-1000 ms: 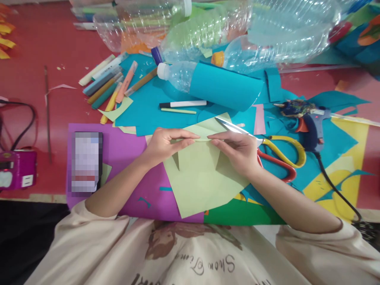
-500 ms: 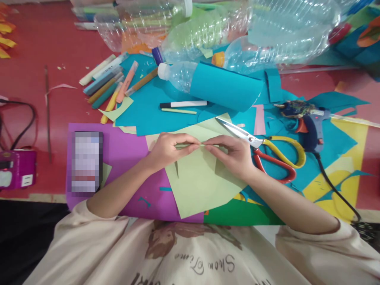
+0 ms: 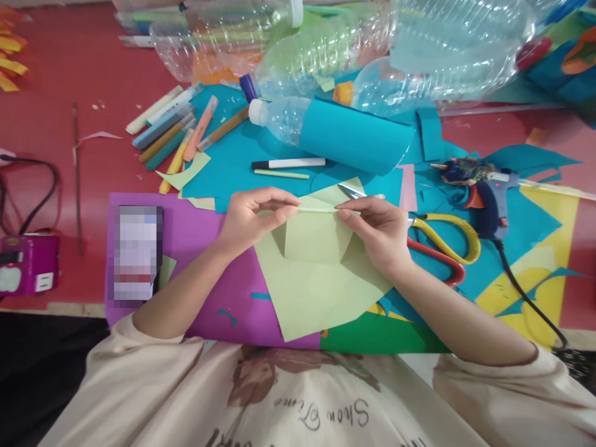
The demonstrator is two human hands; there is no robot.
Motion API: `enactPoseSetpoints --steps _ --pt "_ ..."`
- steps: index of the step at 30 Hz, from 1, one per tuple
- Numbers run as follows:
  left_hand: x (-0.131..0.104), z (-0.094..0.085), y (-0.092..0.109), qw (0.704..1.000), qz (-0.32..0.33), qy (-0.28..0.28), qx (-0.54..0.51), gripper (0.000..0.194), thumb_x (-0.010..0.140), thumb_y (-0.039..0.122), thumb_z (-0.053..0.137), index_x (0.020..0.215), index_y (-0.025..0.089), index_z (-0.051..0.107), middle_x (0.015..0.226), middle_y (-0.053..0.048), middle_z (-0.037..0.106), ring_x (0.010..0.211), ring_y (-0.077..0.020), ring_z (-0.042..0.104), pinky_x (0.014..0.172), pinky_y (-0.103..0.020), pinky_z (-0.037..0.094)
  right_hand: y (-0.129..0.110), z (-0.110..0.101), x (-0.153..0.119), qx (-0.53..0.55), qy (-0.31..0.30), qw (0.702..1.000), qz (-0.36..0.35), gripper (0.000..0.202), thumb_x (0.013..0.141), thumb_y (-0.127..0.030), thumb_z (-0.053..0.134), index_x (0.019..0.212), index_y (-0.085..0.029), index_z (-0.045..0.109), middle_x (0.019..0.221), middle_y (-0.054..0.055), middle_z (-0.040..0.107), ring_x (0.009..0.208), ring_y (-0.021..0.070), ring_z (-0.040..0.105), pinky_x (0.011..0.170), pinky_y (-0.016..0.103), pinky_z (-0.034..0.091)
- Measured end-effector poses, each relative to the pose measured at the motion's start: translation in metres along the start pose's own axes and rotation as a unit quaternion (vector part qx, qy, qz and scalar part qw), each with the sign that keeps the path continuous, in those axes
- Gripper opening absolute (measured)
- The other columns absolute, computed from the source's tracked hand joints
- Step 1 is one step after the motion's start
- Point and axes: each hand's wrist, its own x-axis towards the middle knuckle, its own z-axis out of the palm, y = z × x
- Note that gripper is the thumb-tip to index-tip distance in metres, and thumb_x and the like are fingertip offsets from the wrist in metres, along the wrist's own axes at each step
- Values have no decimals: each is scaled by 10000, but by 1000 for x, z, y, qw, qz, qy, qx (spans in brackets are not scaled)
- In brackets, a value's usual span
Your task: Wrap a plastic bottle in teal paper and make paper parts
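Note:
Between my two hands hangs a small pale green paper piece (image 3: 319,237), with a narrow folded or rolled strip along its top edge. My left hand (image 3: 261,217) pinches the left end of that edge between thumb and fingers. At the opposite end, my right hand (image 3: 375,226) has the same pinch. Beneath them lies a larger pale green sheet (image 3: 310,304). Scissors with yellow and red handles (image 3: 449,239) rest beside my right hand, which covers part of their blades.
A clear bottle wrapped in blue paper (image 3: 356,133) lies beyond my hands, near a marker (image 3: 288,163) and a thin green paper roll (image 3: 282,174). On the right is a glue gun (image 3: 488,192); on the left, a phone (image 3: 136,251) and several markers (image 3: 167,127). Plastic bottles (image 3: 326,49) lie behind.
My hands have moved apart, left hand to the left and right hand to the right. More of the small paper and its folded top edge now shows between them.

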Motion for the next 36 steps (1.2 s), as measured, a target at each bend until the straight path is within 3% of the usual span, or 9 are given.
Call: enactPoseSetpoints --steps 3,6,17,27,36 --pt "-2 3 0 998 -9 -52 -29 316 729 449 728 929 205 755 950 -46 770 835 -176 732 659 -186 572 0 2 -3 8 -27 1000 11 61 723 -273 715 696 -220 731 670 8 724 591 140 637 523 267 519" --pt "-3 5 -1 997 9 -81 -15 239 760 410 720 913 233 767 947 -29 772 868 -171 731 699 -176 568 -1 3 -5 5 -55 998 14 76 728 -282 719 711 -211 740 671 12 725 588 137 638 526 267 521" --pt "-2 4 -3 998 21 -61 25 255 796 469 666 872 253 778 912 -22 776 839 -165 727 727 -196 558 -2 1 -2 2 -41 999 14 143 736 -369 726 726 -232 763 708 17 755 623 153 683 536 268 551" --pt "0 3 -4 998 4 -54 -15 247 800 428 670 903 229 772 906 -25 776 807 -158 722 677 -192 545 -1 -1 1 31 -3 999 13 141 714 -382 747 696 -242 744 671 3 738 611 146 669 537 264 538" --pt "-3 4 -3 997 5 -73 10 284 830 456 626 928 229 767 939 -28 771 810 -157 714 663 -187 526 1 2 -1 47 -57 997 31 154 728 -367 733 720 -213 731 721 22 746 664 159 684 582 279 550"
